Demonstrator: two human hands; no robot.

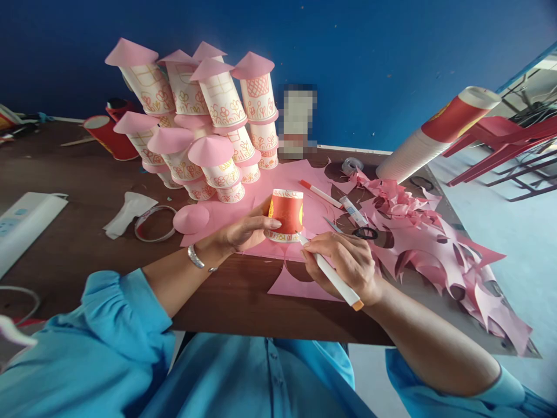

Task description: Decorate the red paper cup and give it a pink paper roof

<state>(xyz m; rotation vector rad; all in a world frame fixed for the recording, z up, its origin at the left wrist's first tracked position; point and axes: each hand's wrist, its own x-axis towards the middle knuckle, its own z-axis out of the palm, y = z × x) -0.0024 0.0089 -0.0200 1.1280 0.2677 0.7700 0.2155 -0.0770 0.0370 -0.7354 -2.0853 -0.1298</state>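
Note:
A red paper cup (287, 210) with white, patterned bands is gripped in my left hand (249, 230), thumb across its front. My right hand (346, 262) holds a white marker (333, 278) with an orange end, its tip at the cup's lower white band. Under the cup lies a pink paper sheet (243, 212). Behind my left hand stand several stacked white cups (221, 101) with drawn flowers and pink cone tops. A loose pink cone (191, 220) sits left of my left hand. A red-and-white marker (321, 194) lies right of the cup.
Pink paper scraps (435, 244) cover the table's right side, near a glue stick (354, 211) and scissors (364, 233). A tall cup stack (435, 136) leans at the back right. Left are a tape roll (154, 223), a power strip (30, 223) and a red cup (108, 136).

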